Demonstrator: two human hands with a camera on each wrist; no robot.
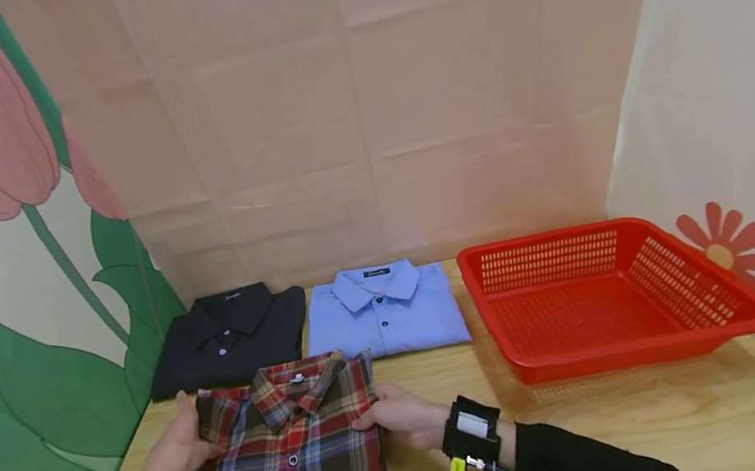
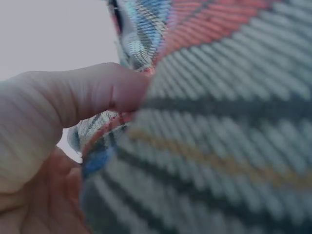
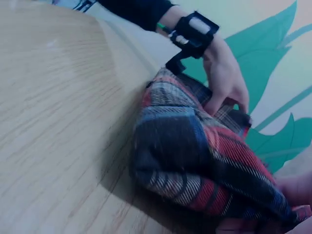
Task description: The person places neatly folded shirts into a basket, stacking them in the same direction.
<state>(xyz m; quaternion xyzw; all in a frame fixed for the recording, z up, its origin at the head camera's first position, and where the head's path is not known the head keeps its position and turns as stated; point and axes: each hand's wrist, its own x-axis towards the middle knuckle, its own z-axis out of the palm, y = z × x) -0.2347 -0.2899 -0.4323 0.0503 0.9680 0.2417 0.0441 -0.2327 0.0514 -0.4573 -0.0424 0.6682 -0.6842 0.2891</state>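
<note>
A folded plaid shirt (image 1: pixel 295 458) in red, brown and blue lies collar up near the front of the table. My left hand (image 1: pixel 172 451) grips its left side, thumb on top and fingers beneath the fabric. In the left wrist view the thumb (image 2: pixel 107 90) presses against the cloth, which fills much of that view. On the opposite side my right hand (image 1: pixel 404 417) pinches the shirt's right edge, thumb above. The right wrist view shows the shirt's folded layers (image 3: pixel 195 156) from the side, with that hand mostly cut off at the corner.
Behind the plaid shirt lie a folded black shirt (image 1: pixel 203 356) at left and a folded light blue shirt (image 1: pixel 400 323) beside it. A red plastic basket (image 1: pixel 630 353) stands at the right on the wooden table (image 1: pixel 602 414). Walls close off the back and both sides.
</note>
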